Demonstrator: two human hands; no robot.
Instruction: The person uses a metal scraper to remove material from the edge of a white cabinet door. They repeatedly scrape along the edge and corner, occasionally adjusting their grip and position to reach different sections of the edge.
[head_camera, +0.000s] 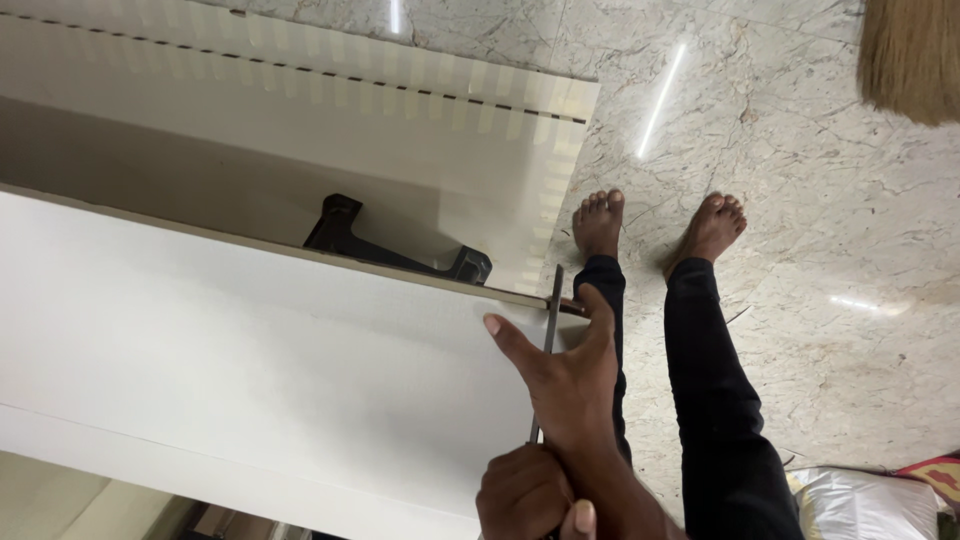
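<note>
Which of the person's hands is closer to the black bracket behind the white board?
The right hand, spread at the board's corner just below-right of the black angled bracket. The left hand sits lower, fisted around the thin metal tool.

The wide white laminated board (250, 340) looks matt and finely textured. The thin grey metal blade (551, 310) is dull. The pale veined marble floor (800, 200) is glossy, polished smooth.

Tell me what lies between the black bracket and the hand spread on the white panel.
In the head view, only bare white panel and its thin top edge lie between the black bracket and the spread hand, which steadies a thin metal blade.
</note>
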